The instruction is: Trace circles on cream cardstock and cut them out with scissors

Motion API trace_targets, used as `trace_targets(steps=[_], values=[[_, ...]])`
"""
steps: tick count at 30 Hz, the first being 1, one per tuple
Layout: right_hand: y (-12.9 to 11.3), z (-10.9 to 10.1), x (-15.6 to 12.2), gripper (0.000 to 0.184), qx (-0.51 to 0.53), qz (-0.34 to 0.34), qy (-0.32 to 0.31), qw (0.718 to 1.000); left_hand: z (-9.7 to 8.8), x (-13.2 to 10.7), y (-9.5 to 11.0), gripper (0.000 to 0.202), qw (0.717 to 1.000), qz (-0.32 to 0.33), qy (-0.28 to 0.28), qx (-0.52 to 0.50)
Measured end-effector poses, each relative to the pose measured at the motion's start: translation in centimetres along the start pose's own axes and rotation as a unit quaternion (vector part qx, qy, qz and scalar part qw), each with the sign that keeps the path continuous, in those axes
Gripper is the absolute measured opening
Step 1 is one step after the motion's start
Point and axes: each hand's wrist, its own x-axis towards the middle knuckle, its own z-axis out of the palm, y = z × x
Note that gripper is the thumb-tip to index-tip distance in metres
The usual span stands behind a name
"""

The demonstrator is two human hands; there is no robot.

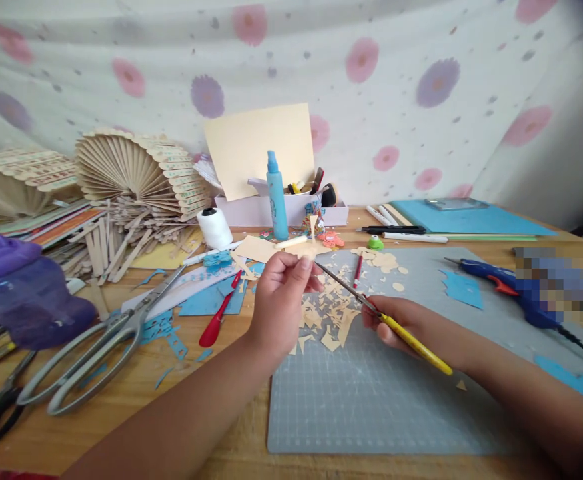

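Near the middle of the view, my left hand (pixel 284 287) is closed, pinching a small cream paper piece (pixel 311 251) between thumb and fingers. My right hand (pixel 396 320) grips a pair of scissors with a yellow handle (pixel 416 343), seen nearly edge-on. Their slim metal tip reaches up to the fingers of my left hand, close by the paper. Whether the blades are parted, I cannot tell. Beneath both hands, cream paper scraps (pixel 338 317) lie scattered over a grey cutting mat (pixel 361 407). Several small cream paper rounds (pixel 384 260) lie farther back.
Large metal scissors (pixel 116 330), a red tool (pixel 218 317) and a purple bottle (pixel 26 293) occupy the left side. Behind stand a thread spool (pixel 214 229), a blue spray bottle (pixel 276 200) and folded-stick fans (pixel 136 170). A blue glue gun (pixel 516 290) with a cord lies right.
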Motion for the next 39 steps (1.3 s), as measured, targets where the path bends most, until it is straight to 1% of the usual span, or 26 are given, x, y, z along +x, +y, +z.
trace_targets(steps=[2,5,14,19,23,26,29,33,37,39], values=[[0.1,0.0,0.0,0.023,0.001,-0.007,-0.002,1.000,0.0,-0.1,-0.1,0.015,1.000,-0.002,-0.011,0.010],[0.3,0.1,0.1,0.025,0.005,-0.017,0.000,1.000,0.1,-0.2,-0.3,0.015,1.000,-0.006,-0.010,0.013],[-0.6,0.1,0.1,0.013,0.024,0.012,-0.001,1.000,0.3,-0.2,-0.3,0.015,1.000,0.004,0.015,0.024],[0.1,0.2,0.2,0.012,0.044,0.016,0.008,0.999,0.0,-0.3,-0.5,0.017,1.000,0.009,0.014,0.016],[0.4,0.3,0.4,0.012,0.045,-0.001,0.005,0.999,0.1,-0.4,-0.7,0.016,1.000,-0.007,0.005,0.020],[0.1,0.3,0.3,0.016,0.051,-0.014,0.008,0.999,0.3,-0.5,-0.8,0.015,1.000,-0.016,-0.003,0.023],[-0.4,0.3,0.1,0.020,0.066,-0.030,0.006,0.997,0.5,-0.7,-0.8,0.015,0.999,-0.044,-0.013,0.026],[-0.7,0.1,0.1,0.016,0.071,-0.029,0.009,0.997,0.6,-0.8,-0.6,0.014,0.996,-0.080,-0.023,0.040],[-0.8,0.0,0.2,0.013,0.069,-0.022,0.007,0.997,0.5,-0.7,-0.3,0.015,0.993,-0.090,-0.028,0.066],[-0.8,0.0,0.2,0.012,0.067,-0.017,0.005,0.998,0.3,-0.6,-0.3,0.016,0.994,-0.085,-0.024,0.069]])
